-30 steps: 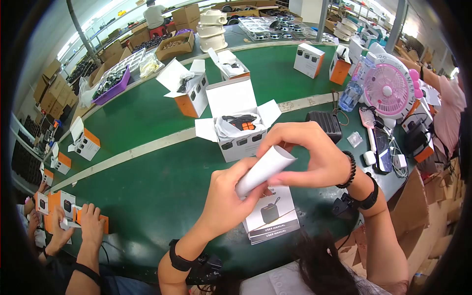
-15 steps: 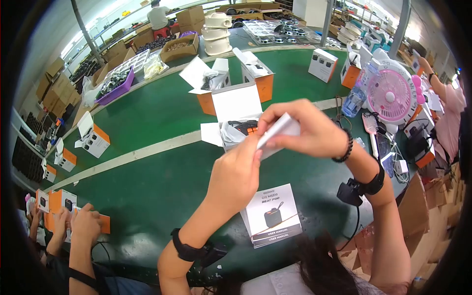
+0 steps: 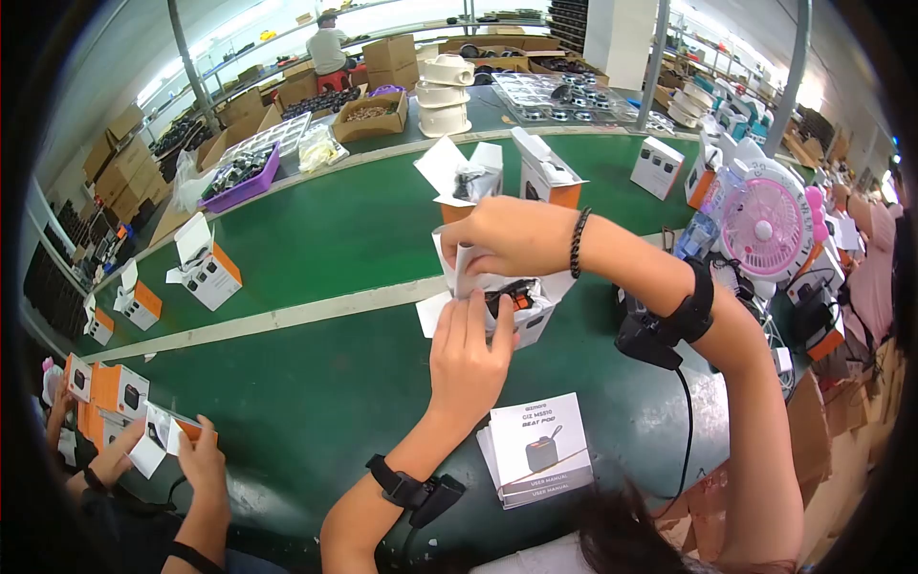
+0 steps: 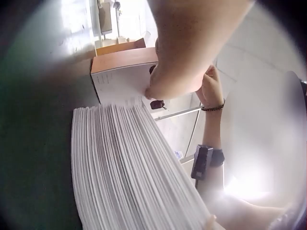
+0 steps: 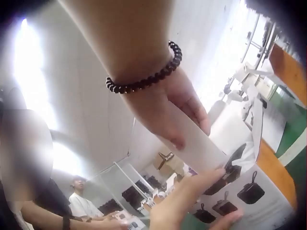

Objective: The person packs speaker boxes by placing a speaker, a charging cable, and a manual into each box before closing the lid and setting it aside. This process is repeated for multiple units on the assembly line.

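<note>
Head view: curved white sheet [image 3: 465, 275] pinched between right fingers [image 3: 459, 232] and thumb; left fingers [image 3: 475, 323], straight, touch box [image 3: 533, 331].

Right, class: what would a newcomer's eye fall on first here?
Probably the pink fan at the right, then the open box mid-table, where the right hand pinches a white sheet and the left hand holds its edge. Nearer the wearer lie the user manuals.

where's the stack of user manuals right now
In the head view, the user manuals lie on the near side of the green table, nearer the wearer than the open box and between the left and right forearms.
</note>
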{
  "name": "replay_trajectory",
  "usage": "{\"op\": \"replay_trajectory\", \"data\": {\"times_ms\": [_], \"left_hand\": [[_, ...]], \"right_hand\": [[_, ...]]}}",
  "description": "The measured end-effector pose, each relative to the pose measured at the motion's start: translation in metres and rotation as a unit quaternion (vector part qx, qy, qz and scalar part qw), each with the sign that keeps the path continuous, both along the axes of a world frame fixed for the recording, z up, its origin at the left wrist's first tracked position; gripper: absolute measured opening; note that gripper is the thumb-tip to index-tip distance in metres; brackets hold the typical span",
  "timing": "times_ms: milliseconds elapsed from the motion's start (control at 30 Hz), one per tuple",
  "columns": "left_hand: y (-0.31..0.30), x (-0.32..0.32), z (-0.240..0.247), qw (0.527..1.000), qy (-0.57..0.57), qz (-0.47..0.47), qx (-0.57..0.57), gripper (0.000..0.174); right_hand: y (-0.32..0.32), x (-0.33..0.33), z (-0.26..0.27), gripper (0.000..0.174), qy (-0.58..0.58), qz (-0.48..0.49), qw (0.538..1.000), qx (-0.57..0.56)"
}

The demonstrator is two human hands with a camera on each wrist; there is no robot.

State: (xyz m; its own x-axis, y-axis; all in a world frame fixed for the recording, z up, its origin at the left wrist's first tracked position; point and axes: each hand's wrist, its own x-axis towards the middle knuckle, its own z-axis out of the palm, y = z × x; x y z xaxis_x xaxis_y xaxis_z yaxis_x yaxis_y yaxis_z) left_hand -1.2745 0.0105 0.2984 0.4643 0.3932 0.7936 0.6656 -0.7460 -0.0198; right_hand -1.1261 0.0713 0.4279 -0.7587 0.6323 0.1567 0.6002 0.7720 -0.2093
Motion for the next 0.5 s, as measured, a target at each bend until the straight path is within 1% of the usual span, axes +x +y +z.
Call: {"op": "replay_trajectory", "data": {"times_ms": [33,100,133,167,233,267,300,367,400,500], "left_hand": [[0.001,-0.001,-0.001,1.000,-0.002,0.002,0.000,0.044],[0.003,-0.001,-0.005,1.000,-0.009,-0.003,0.006,0.044],[0.003,-0.001,-0.004,1.000,-0.016,-0.001,-0.001,0.043],[0.003,-0.001,-0.003,1.000,-0.021,0.000,-0.004,0.043],[0.003,-0.003,-0.003,1.000,-0.022,-0.008,-0.017,0.043],[0.003,-0.004,-0.003,1.000,-0.023,-0.008,-0.019,0.043],[0.003,-0.004,-0.003,1.000,-0.025,-0.007,-0.018,0.043],[0.004,-0.005,-0.003,0.999,-0.026,-0.006,-0.018,0.043],[0.004,-0.007,-0.004,0.999,-0.028,-0.011,-0.016,0.044],[0.004,-0.008,-0.002,0.999,-0.026,-0.015,-0.017,0.046]], "right_hand": [[0.003,-0.003,-0.007,0.021,-0.002,0.002,1.000,0.000],[0.004,-0.008,-0.019,0.018,-0.011,-0.008,0.999,0.041],[0.001,-0.013,-0.019,0.020,-0.061,-0.017,0.998,0.028],[0.001,-0.013,-0.027,0.020,-0.066,-0.016,0.997,0.025],[-0.001,-0.015,-0.038,0.025,-0.026,0.015,0.993,0.114],[0.001,-0.012,-0.039,0.028,-0.073,-0.013,0.996,0.057],[0.001,-0.014,-0.037,0.028,-0.075,-0.013,0.996,0.055],[0.002,-0.017,-0.037,0.026,-0.087,0.009,0.989,0.122],[0.001,-0.018,-0.037,0.026,-0.070,0.017,0.980,0.184],[0.008,-0.017,-0.023,0.023,-0.080,0.035,0.985,0.151]]}}
